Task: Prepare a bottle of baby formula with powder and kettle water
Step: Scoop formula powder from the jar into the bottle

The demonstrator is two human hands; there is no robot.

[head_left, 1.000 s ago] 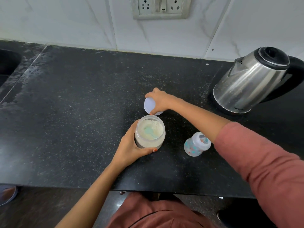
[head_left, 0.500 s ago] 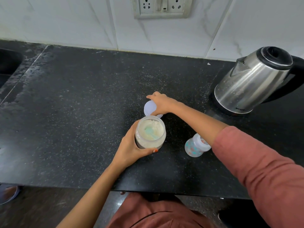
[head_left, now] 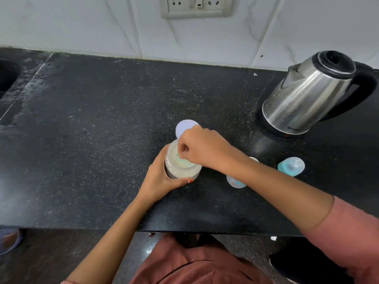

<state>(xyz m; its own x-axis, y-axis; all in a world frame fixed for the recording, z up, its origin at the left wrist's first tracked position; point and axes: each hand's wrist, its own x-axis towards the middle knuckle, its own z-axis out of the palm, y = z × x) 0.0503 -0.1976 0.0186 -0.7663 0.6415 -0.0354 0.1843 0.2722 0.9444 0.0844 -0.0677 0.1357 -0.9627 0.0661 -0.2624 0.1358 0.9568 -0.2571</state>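
A clear jar of pale formula powder [head_left: 180, 171] stands open on the black counter [head_left: 102, 140], and my left hand [head_left: 162, 181] grips its side. My right hand [head_left: 203, 148] is over the jar's mouth, fingers pinching the green scoop [head_left: 184, 162] that lies in the powder. The jar's white lid [head_left: 185, 126] lies flat just behind the jar. The small baby bottle [head_left: 235, 182] stands open to the right, partly hidden by my right forearm. Its teal cap with teat [head_left: 291, 166] lies further right. The steel kettle [head_left: 307, 93] sits at the back right.
A wall socket panel [head_left: 195, 6] is on the tiled wall behind. A dark sink [head_left: 8, 76] lies at the far left. The counter's front edge runs just before my body.
My right hand let go of the lid on the counter and came back to the jar's mouth, taking hold of the scoop. The left hand kept its grip on the jar.
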